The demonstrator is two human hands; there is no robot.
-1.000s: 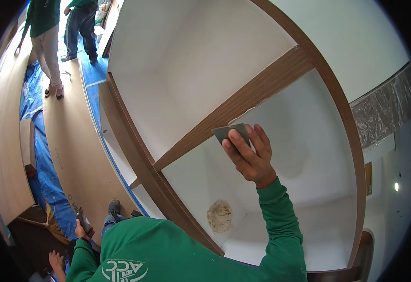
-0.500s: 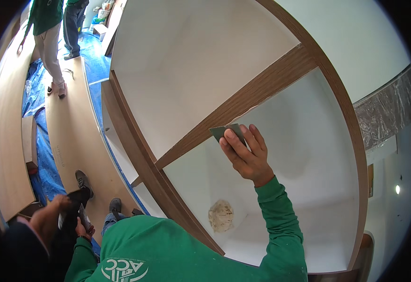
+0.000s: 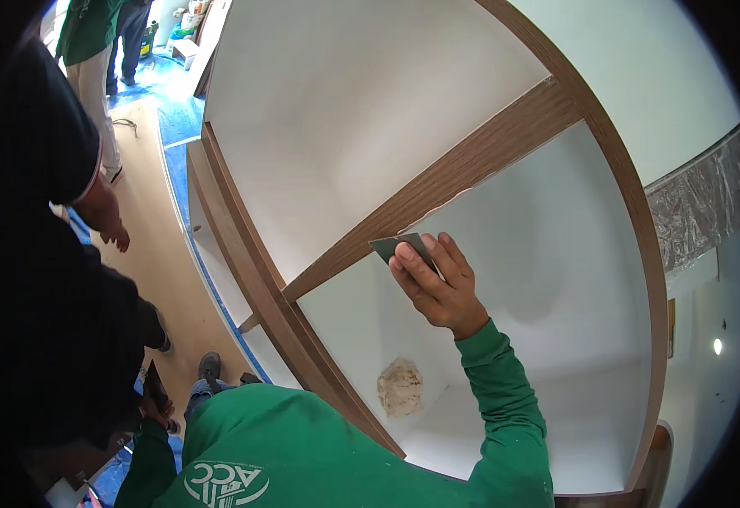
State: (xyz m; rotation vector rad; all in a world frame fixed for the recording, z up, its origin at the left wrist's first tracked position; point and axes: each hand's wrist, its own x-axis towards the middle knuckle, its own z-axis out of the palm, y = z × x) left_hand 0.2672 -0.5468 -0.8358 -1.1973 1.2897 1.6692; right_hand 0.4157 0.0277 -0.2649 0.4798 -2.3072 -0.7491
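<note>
My right hand (image 3: 439, 284) is raised and pinches a thin, dark grey-green sheet (image 3: 399, 247) with straight edges. The sheet meets the lower edge of a brown wood-grain strip (image 3: 463, 173), where a ragged whitish line runs along the join with the white panel. Low on the left, my left hand (image 3: 158, 411) is closed around a dark flat object (image 3: 155, 385) with a pointed upper end; its kind is not clear. Part of that hand lies in shadow beside a person in dark clothing.
The person in dark clothing (image 3: 56, 254) stands close on my left. Two more people stand at the far left, by blue sheeting (image 3: 179, 106). A long tan board (image 3: 154, 220) lies on the floor. A rough beige patch (image 3: 400, 387) marks the white panel. Plastic-wrapped material (image 3: 700, 203) is at right.
The person in dark clothing has moved in on the left, covering much of the boards. My right hand and the sheet have shifted slightly down and left along the strip.
</note>
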